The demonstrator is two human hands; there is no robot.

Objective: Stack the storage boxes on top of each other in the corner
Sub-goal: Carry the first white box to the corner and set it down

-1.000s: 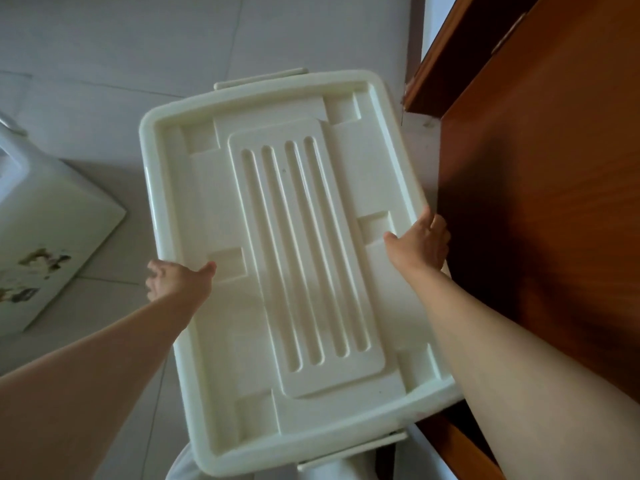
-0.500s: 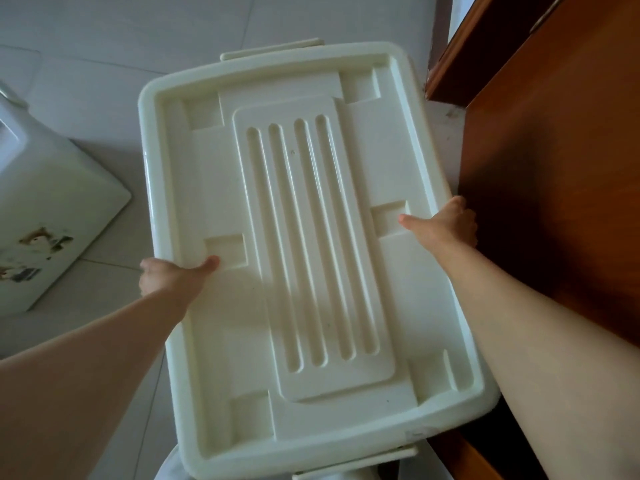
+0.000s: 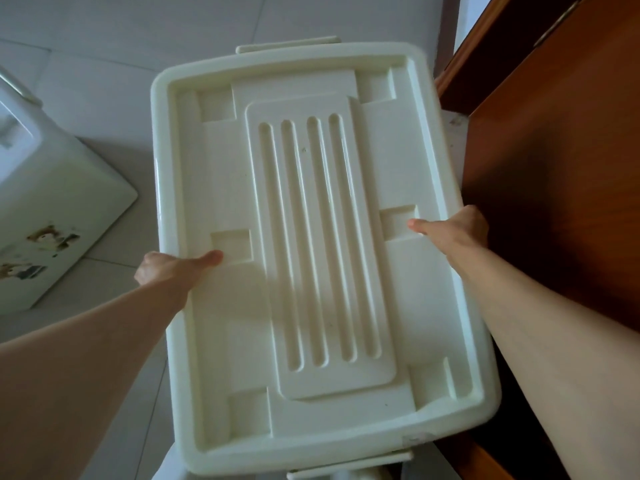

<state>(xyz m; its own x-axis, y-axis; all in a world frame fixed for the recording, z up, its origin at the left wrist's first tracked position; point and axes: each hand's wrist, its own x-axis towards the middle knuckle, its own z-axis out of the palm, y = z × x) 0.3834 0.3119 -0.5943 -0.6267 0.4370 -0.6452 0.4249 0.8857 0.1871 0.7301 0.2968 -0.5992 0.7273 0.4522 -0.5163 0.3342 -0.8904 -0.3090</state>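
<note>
I look straight down on the ribbed lid of a cream storage box (image 3: 311, 237) held up in front of me. My left hand (image 3: 173, 266) grips its left long edge, thumb on top of the lid. On the right long edge my right hand (image 3: 453, 230) grips the same way, thumb on the lid. The box's body is hidden under the lid. A second cream storage box (image 3: 52, 202) with small picture stickers stands on the floor at the left, apart from the held one.
A brown wooden cabinet (image 3: 554, 185) rises close along the right side, almost touching the held box. Pale floor tiles (image 3: 138, 46) spread behind and to the left. A narrow strip of floor shows between box and cabinet at the upper right.
The held box has shifted right and slightly away from me, turning straighter and closer to the cabinet. Both hands keep the same grip on its edges.
</note>
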